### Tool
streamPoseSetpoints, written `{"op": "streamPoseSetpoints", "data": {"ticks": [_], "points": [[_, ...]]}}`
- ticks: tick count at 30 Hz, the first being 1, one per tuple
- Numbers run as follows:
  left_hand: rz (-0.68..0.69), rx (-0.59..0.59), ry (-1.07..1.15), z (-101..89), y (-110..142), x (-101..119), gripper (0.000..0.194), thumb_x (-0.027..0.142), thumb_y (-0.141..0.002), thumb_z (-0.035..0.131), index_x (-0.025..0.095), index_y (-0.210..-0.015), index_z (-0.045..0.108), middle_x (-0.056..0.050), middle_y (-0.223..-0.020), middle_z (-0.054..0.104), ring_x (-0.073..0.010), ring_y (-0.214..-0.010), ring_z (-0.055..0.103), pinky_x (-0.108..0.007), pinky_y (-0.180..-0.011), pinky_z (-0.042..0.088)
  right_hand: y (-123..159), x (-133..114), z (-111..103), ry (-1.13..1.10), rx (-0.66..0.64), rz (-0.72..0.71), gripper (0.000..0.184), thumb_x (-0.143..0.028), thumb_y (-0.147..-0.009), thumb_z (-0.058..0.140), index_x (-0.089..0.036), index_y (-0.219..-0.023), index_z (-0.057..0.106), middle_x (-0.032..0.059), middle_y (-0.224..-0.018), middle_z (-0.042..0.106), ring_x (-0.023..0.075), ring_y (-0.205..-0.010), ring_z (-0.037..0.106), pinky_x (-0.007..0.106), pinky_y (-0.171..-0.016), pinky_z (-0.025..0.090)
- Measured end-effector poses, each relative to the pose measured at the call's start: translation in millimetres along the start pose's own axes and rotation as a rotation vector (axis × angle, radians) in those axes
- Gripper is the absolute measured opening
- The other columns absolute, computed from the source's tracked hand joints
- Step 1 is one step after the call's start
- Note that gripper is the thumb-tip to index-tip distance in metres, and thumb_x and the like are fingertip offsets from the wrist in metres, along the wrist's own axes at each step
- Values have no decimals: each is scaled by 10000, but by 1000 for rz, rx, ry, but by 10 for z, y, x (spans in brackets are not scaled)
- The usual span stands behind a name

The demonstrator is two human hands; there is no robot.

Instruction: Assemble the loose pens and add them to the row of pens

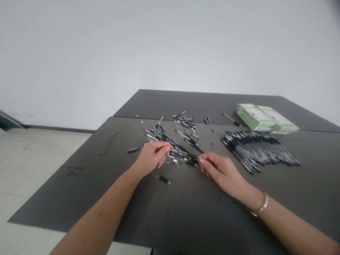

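Between my two hands a clear pen with a black grip [183, 153] is held level above the table. My left hand [156, 154] pinches its left end, and my right hand [216, 168] pinches the right end beside the black grip. Whether the right fingertips also hold a small tip or cap cannot be made out. Behind and below the hands spreads a loose heap of pen parts [159, 131], with barrels pointing various ways. One pen barrel with a black grip [162, 179] lies apart, nearer to me than the heap.
Right of my hands lies a neat row of many capped pens [255, 147]. Two green and white boxes [256, 118] stand behind it. Loose black caps [186, 122] lie at the back of the heap. A single pen [231, 119] rests left of the boxes on the dark table [87, 198].
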State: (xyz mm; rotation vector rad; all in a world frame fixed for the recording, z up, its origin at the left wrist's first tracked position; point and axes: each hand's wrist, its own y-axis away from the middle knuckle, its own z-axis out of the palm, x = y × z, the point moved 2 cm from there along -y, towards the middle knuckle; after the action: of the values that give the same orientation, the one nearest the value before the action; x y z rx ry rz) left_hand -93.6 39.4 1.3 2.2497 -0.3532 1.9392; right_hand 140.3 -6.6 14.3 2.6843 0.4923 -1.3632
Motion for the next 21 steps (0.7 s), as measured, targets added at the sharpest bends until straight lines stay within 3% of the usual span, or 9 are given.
{"op": "streamPoseSetpoints", "data": {"ticks": [7, 15, 18, 21], "points": [[33, -24, -31, -3, -9, -51, 205, 286, -838, 535, 123, -909, 637, 37, -588, 521, -36, -359, 393, -178, -368, 361, -9, 23, 19, -19, -47, 68, 319, -354, -944, 412, -190, -690, 513, -38, -570, 470, 102, -531, 438, 222, -519, 339], [26, 14, -17, -21, -24, -2, 204, 296, -838, 529, 122, -868, 630, 43, -565, 500, -41, -365, 403, -178, -380, 364, -61, 117, 13, -125, -51, 68, 350, -417, -940, 415, -174, -751, 580, -7, -631, 560, 109, -564, 490, 219, -532, 387], [-4, 68, 27, -76, -44, -29, 209, 313, -839, 524, 125, -850, 615, 49, -555, 482, -44, -363, 400, -174, -365, 349, -120, 217, -68, -132, 11, 109, 369, -442, -938, 394, -170, -836, 621, 12, -680, 598, 123, -572, 523, 226, -512, 403], [-34, 125, 73, -119, -64, -62, 201, 319, -839, 517, 136, -828, 598, 62, -529, 459, -44, -348, 388, -170, -352, 339, -242, 308, -200, 52, 119, 118, 312, -403, -915, 428, -184, -881, 648, 6, -671, 615, 134, -553, 535, 239, -507, 400]]}}
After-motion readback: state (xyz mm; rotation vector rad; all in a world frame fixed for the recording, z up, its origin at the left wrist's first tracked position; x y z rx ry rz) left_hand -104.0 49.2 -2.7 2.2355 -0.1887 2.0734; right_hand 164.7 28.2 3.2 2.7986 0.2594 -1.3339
